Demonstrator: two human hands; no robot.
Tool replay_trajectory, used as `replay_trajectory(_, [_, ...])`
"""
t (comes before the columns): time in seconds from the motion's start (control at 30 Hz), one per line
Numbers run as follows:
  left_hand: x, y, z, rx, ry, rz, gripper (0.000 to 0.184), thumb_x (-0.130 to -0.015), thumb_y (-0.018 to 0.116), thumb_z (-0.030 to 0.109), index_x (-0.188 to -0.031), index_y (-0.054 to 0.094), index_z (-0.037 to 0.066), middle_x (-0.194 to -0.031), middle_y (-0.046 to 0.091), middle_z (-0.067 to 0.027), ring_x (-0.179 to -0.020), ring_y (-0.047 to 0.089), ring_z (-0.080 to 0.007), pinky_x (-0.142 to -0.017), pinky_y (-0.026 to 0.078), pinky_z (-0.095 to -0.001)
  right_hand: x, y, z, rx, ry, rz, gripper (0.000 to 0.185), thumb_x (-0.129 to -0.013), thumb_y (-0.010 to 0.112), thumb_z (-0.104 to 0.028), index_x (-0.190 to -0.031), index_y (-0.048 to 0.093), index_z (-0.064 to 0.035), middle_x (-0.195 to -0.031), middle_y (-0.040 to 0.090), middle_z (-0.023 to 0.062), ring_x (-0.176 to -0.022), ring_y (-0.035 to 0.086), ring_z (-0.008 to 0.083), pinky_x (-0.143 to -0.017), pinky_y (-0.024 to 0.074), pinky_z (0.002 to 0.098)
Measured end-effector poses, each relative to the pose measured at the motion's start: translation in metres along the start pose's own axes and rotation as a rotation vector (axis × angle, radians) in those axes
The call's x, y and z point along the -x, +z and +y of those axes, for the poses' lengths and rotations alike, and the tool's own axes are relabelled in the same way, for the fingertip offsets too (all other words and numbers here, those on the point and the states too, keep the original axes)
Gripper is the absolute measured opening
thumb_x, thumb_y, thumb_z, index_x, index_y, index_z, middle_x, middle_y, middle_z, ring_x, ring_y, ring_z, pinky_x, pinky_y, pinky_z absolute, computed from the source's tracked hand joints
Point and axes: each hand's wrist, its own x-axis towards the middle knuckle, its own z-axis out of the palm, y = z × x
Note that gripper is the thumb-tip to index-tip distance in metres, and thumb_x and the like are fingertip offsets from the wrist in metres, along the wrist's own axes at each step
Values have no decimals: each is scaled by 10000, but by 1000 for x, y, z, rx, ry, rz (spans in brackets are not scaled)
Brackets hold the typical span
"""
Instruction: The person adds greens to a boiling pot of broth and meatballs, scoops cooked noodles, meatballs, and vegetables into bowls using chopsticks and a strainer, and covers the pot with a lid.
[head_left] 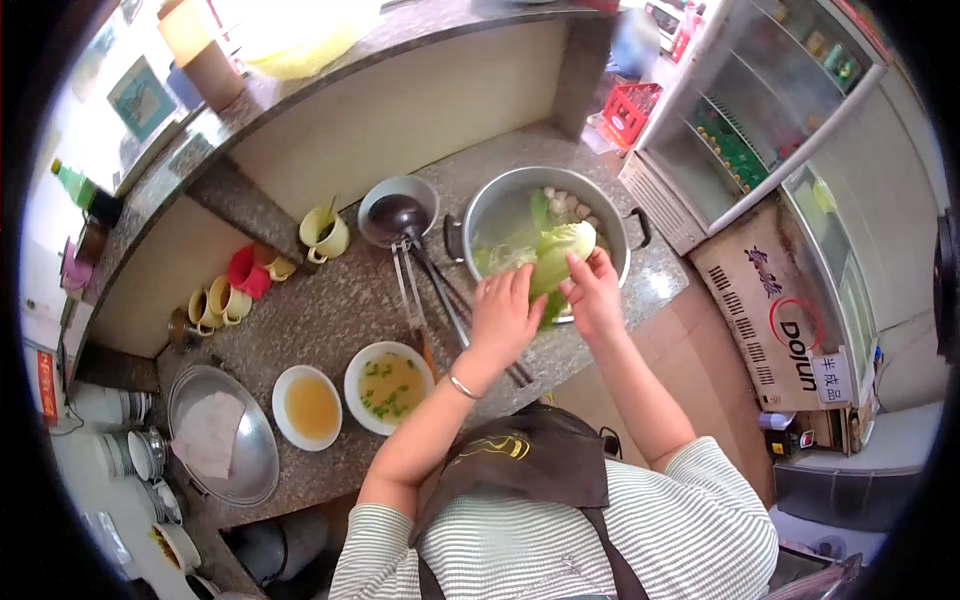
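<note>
Leafy green lettuce (552, 265) is between my two hands, above a large metal pot (493, 205) with black handles. My right hand (594, 292) grips the pale stem end from the right. On the left side, my left hand (506, 312), with a bracelet at its wrist, has its fingers closed at the leaves. Inside the pot lie more greens and pale round pieces (572, 207). Beside the pot, a metal bowl (424, 192) holds a dark ladle (398, 216), and metal tongs (407, 285) rest near it.
Two soup bowls (307, 407) (388, 388) stand left of my left forearm. Farther left are a round metal lid (256, 462) with a cloth and several mugs (324, 234). A raised ledge (290, 95) curves behind the counter. At right stand a glass-door fridge (745, 110) and a cardboard box (770, 300).
</note>
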Motion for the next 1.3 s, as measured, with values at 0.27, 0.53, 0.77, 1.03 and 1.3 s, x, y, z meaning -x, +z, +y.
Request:
replay_trajectory(0.27, [-45, 68, 61, 8, 64, 23, 288, -814, 528, 215, -1006, 509, 1, -913, 578, -159, -877, 544, -312, -766, 390, -421, -13, -85, -35, -70, -18, 42, 233, -846, 568, -60, -1048, 451, -58, -1017, 546, 44, -914, 553, 118, -741, 497, 283])
replay_trajectory(0.53, [-48, 140, 73, 548, -287, -91, 168, -872, 426, 126, -909, 476, -31, -850, 565, -202, -797, 529, -394, -683, 410, -438, -10, -133, -30, 378, -413, -233, 280, -776, 597, 66, -988, 437, -21, -991, 523, 74, -936, 514, 139, -821, 423, 270])
replay_trajectory(0.77, [-58, 138, 67, 1282, -748, -40, 324, -914, 383, 181, -1149, 486, -17, -1071, 561, -86, -985, 526, -171, -862, 426, -289, -28, -125, -79, 399, -748, -465, 347, -748, 599, 81, -1015, 410, -34, -986, 513, 130, -923, 525, 221, -814, 440, 320])
replay_trajectory(1.03, [-121, 113, 15, 1228, -893, 238, 515, -909, 468, 267, -1325, 286, 24, -1325, 363, -144, -1241, 337, -261, -947, 368, -467, -145, -129, -99, 1027, -688, -280, 499, -725, 679, -106, -1172, 466, -41, -1161, 520, 144, -1063, 517, 274, -909, 404, 333])
replay_trajectory(1.3, [-37, 77, -12, 1286, -856, 365, 481, -902, 497, 243, -1310, 339, 46, -1290, 402, -143, -1165, 438, -255, -925, 403, -430, -130, -245, -43, 841, -311, -247, 434, -778, 644, -85, -1171, 470, -23, -1072, 571, 102, -984, 559, 196, -843, 454, 316])
